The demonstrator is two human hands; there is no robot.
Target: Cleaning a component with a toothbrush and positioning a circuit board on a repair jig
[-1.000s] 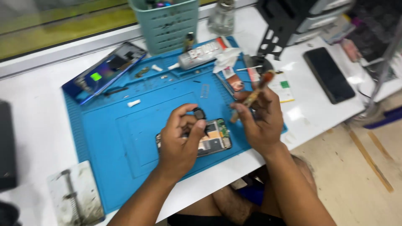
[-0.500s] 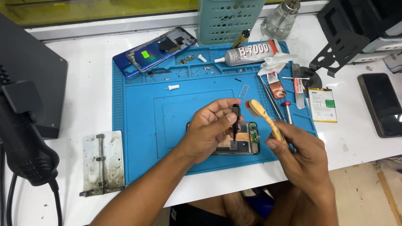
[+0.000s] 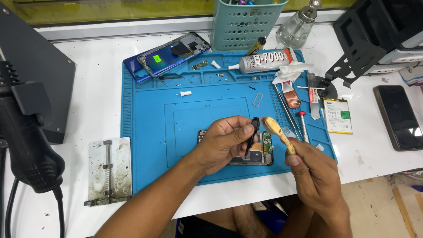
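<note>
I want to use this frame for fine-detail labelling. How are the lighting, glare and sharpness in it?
Head view: light is even and bright, with soft shadows under the left hand and right hand; the small black part and worn brush are sharp enough to outline; a window glare patch sits on the dark phone at right; the white table runs close to overexposed; edges bow slightly from the wide lens.

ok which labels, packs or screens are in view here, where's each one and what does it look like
Glue tube: top of the blue mat, lying flat, grey with red and black print.
Battery: right of the mat, flat white rectangle with a green patch.
Dark phone: far right, screen black.
Blue phone shell: mat's top left corner, small green sticker.
Sachet: by the battery, narrow, red and white.
</note>
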